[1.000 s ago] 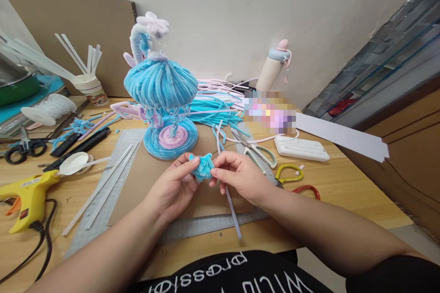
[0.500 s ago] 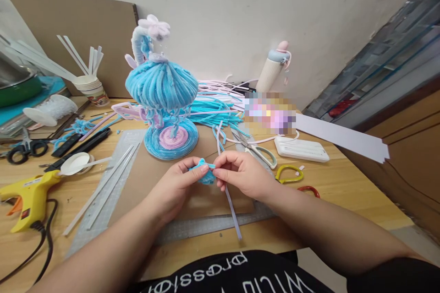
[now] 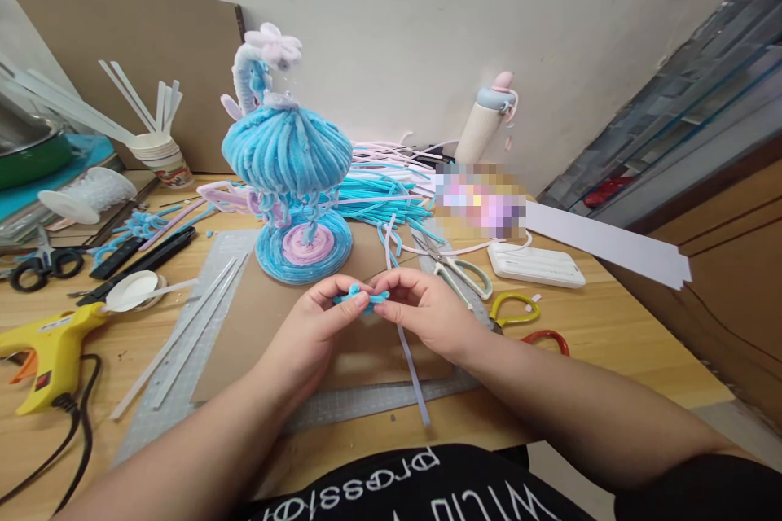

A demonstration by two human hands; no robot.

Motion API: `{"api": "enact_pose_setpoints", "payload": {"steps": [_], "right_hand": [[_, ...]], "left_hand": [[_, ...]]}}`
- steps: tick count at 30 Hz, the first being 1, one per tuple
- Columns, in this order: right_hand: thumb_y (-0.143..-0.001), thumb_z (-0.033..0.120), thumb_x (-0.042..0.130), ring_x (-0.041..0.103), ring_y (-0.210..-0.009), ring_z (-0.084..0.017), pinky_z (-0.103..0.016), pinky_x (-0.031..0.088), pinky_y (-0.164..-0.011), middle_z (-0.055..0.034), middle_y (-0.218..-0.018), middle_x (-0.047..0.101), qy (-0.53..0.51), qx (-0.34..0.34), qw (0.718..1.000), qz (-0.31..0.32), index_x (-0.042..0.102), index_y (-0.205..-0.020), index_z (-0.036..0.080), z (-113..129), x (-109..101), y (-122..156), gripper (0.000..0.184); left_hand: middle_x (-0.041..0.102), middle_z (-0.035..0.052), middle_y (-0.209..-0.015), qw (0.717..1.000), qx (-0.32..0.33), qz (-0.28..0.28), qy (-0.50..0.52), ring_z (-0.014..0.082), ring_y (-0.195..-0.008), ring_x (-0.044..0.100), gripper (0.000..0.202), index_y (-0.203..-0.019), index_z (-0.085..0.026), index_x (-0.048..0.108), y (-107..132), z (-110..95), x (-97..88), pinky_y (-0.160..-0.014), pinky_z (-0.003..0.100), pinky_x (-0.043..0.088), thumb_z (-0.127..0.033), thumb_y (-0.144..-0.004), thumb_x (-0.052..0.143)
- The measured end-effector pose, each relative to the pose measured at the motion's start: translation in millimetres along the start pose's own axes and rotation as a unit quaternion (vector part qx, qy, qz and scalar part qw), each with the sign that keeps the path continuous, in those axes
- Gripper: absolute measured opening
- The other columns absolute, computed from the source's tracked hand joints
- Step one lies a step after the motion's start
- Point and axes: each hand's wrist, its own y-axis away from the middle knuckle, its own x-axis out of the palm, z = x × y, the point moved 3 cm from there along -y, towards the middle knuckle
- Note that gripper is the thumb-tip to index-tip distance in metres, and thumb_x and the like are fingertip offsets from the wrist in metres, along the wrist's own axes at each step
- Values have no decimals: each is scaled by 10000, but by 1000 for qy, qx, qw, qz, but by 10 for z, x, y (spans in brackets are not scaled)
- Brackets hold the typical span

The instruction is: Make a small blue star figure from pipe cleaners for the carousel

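Between my hands is a small bent piece of blue fuzzy pipe cleaner (image 3: 360,295). My left hand (image 3: 323,317) pinches it between thumb and fingers from the left. From the right, my right hand (image 3: 424,305) grips its other end with thumb and forefinger. Both hands hover over a brown cardboard sheet (image 3: 257,334). Beyond them stands a blue and pink pipe-cleaner jellyfish lamp shape (image 3: 287,151) on a round coiled base (image 3: 269,256). A pale lilac strip (image 3: 412,374) lies under my right hand.
A yellow glue gun (image 3: 54,350), clear glue sticks (image 3: 189,334) and black-handled scissors (image 3: 46,260) lie left. Scissors with pale handles (image 3: 470,273), yellow-handled pliers (image 3: 516,308) and a white power bank (image 3: 536,264) lie right. Blue pipe cleaners (image 3: 384,199) are heaped behind.
The blue piece has been turned or flattened between my fingers and looks lower and wider. My right fingers have drawn in closer around its end.
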Motion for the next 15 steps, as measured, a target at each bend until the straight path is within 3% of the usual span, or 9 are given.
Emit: {"api": "enact_pose_setpoints", "payload": {"steps": [7, 12, 15], "right_hand": [[-745, 331, 715, 571, -640, -99, -267, 490, -640, 5, -804, 601, 1, 3, 1000, -29, 613, -839, 177, 90, -29, 24, 207], [-728, 303, 737, 583, -752, -115, -272, 485, -717, -6, -871, 629, -10, -16, 1000, -24, 645, -881, 190, 78, -54, 0, 211], [-748, 318, 716, 569, -709, -113, -272, 482, -691, -5, -823, 631, 15, -12, 1000, -4, 653, -850, 184, 75, -62, -9, 180]], "left_hand": [[658, -16, -765, 991, 56, -17, -121, 114, -750, 546, 74, -763, -196, 704, -2, -64, -12, -715, 218, 407, -259, -740, 737], [660, -28, -713, 990, 77, -32, -114, 88, -628, 546, 69, -758, -200, 700, -25, -62, -47, -617, 206, 424, -241, -727, 747], [661, -23, -655, 989, 71, -31, -127, 100, -607, 575, 87, -782, -193, 708, -16, -78, -40, -615, 217, 447, -241, -722, 749]]}}
